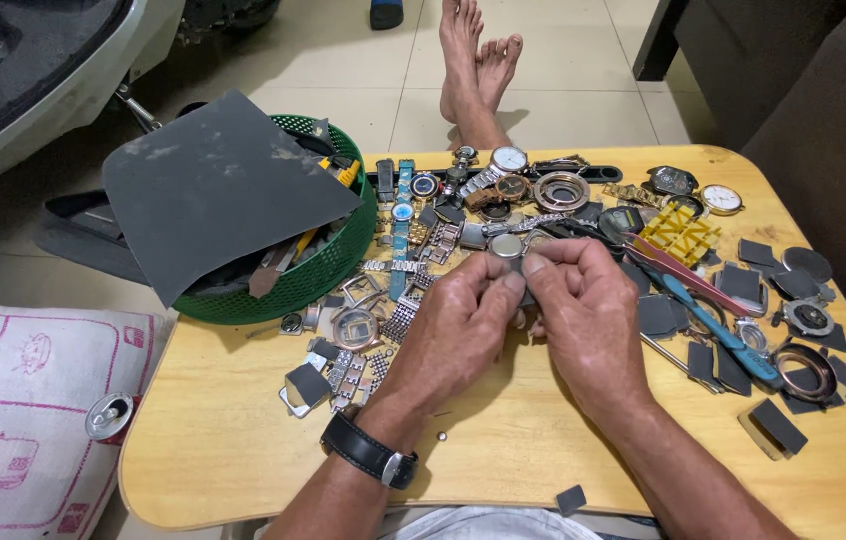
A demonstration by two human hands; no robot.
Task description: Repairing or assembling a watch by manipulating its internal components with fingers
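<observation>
Both hands pinch one small round watch part above the middle of the table.

The left hand (458, 320), a black wristwatch (368, 452) on its wrist, and the right hand (588, 310) meet fingertip to fingertip, both grasping the round watch part (507, 246); it sits at their tips, on the far side of both, equally near each. Beyond lie loose watches (503, 170) on the wooden table (243, 440). At far left a green basket (328, 265) holds tools under a dark grey sheet (213, 185).
</observation>
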